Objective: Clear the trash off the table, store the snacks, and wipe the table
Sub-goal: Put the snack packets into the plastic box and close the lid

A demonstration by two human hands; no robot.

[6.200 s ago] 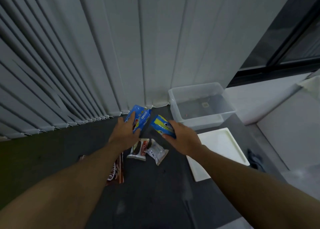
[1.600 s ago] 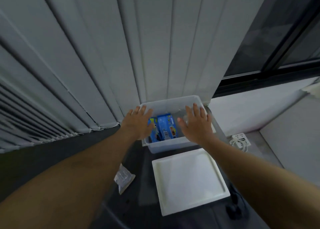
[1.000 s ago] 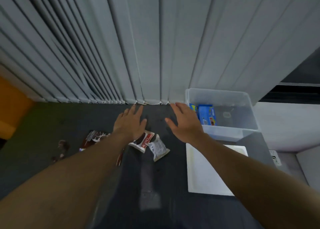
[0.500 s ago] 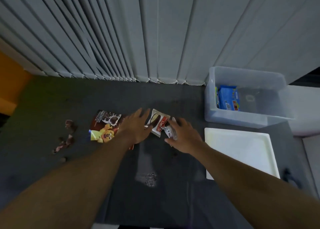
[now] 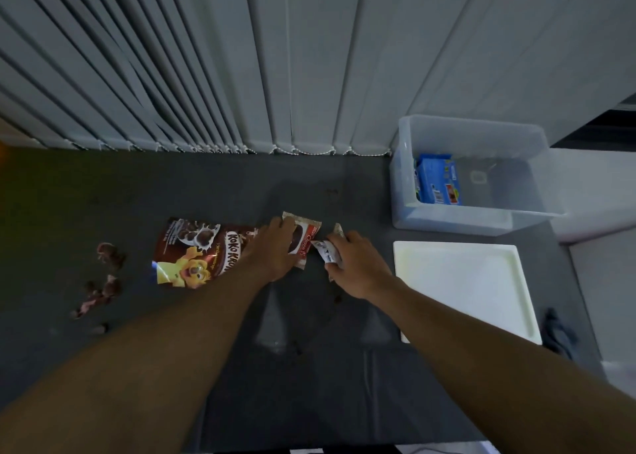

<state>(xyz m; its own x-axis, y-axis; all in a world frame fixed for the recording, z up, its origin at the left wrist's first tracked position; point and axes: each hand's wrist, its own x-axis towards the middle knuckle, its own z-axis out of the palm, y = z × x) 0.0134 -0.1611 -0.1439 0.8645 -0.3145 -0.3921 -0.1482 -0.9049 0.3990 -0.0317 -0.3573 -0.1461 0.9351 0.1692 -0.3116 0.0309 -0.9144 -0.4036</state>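
On the dark table (image 5: 241, 185), my left hand (image 5: 272, 252) lies on a white and red choco snack packet (image 5: 306, 238), fingers curled over its left part. My right hand (image 5: 354, 264) closes around a small white packet (image 5: 325, 250) beside it. A brown Koko Krunch cereal pouch (image 5: 192, 250) lies flat just left of my left hand, partly under the wrist. At the far right stands a clear plastic bin (image 5: 471, 219) holding blue snack packs (image 5: 438, 183). Brown crumbs and scraps (image 5: 103, 281) are scattered at the left.
A white lid (image 5: 464, 285) lies flat in front of the bin. A dark cloth (image 5: 557, 329) sits at the table's right edge. Grey vertical blinds (image 5: 275, 58) hang along the far edge. Small crumbs (image 5: 337, 297) dot the table near my right wrist.
After dropping the blue packs in the bin, both hands came back to the table centre. My left hand settled on the choco packet and my right hand closed on the white packet.
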